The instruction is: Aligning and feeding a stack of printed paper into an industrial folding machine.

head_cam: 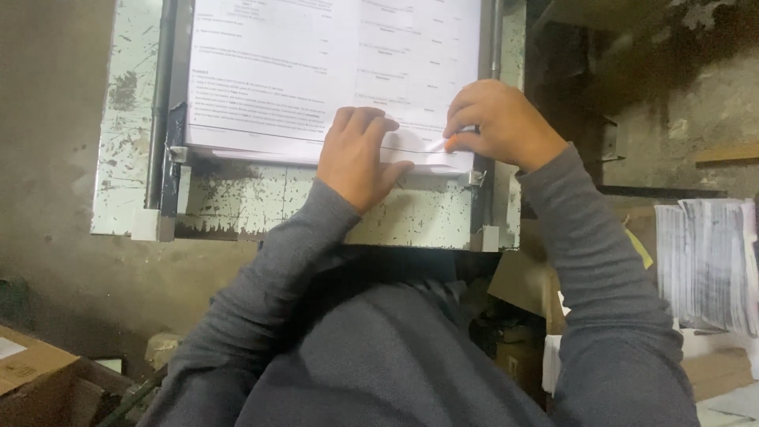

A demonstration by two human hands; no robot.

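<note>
A thick stack of printed white paper (285, 71) lies on a worn, scratched metal machine bed (237, 202), squared between dark side guides. My left hand (360, 154) rests flat on the stack's near edge, fingers together and pointing away from me. My right hand (494, 122) is at the stack's near right corner, with thumb and fingers pinched on the corner of the top sheets (439, 146), lifting them slightly. Both arms wear grey sleeves.
A dark left guide rail (170, 119) and a right rail (494, 39) border the stack. Another pile of printed sheets (708, 261) stands at the right. A cardboard box (32, 364) sits at the lower left, and a dark wall surrounds the machine.
</note>
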